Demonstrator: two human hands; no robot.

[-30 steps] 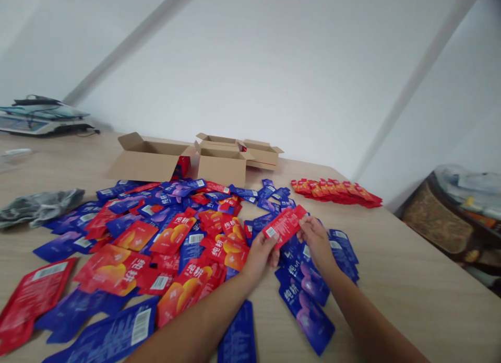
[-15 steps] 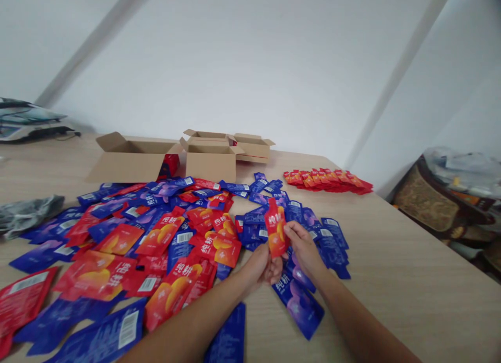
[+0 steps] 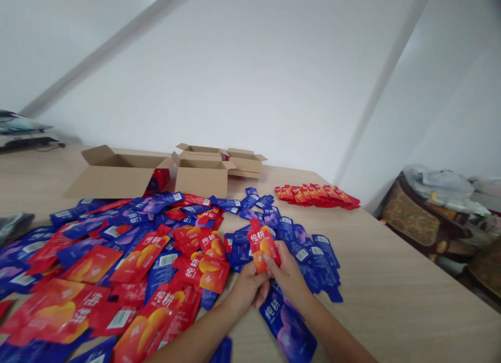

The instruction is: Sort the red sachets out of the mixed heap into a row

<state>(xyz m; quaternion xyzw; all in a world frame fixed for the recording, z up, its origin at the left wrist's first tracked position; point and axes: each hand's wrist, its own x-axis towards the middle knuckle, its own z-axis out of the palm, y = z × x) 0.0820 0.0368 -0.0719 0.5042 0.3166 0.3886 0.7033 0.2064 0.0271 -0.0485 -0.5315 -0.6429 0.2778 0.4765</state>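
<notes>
A red pouch (image 3: 261,242) with orange fruit printed on it stands nearly upright between my hands. My left hand (image 3: 250,284) pinches its lower end, fingers curled. My right hand (image 3: 285,271) is closed on its lower right side, thumb across the front. Below my hands lies a blue pouch (image 3: 287,324) with purple fruit, partly under my right wrist. More blue pouches (image 3: 319,258) lie overlapping behind and right of my right hand. To the left spreads a loose heap of mixed red pouches (image 3: 141,256) and blue pouches (image 3: 162,271).
Several open cardboard boxes (image 3: 201,179) stand at the back by the wall. A neat row of red pouches (image 3: 313,195) lies at the back right of the wooden table (image 3: 391,290). A patterned chair (image 3: 418,206) loaded with plastic bags stands beyond the right edge.
The view has shifted, so the table's things sit lower and further left. My right hand has gone from fingertips at the pouch's edge to a fuller grip, thumb over its front.
</notes>
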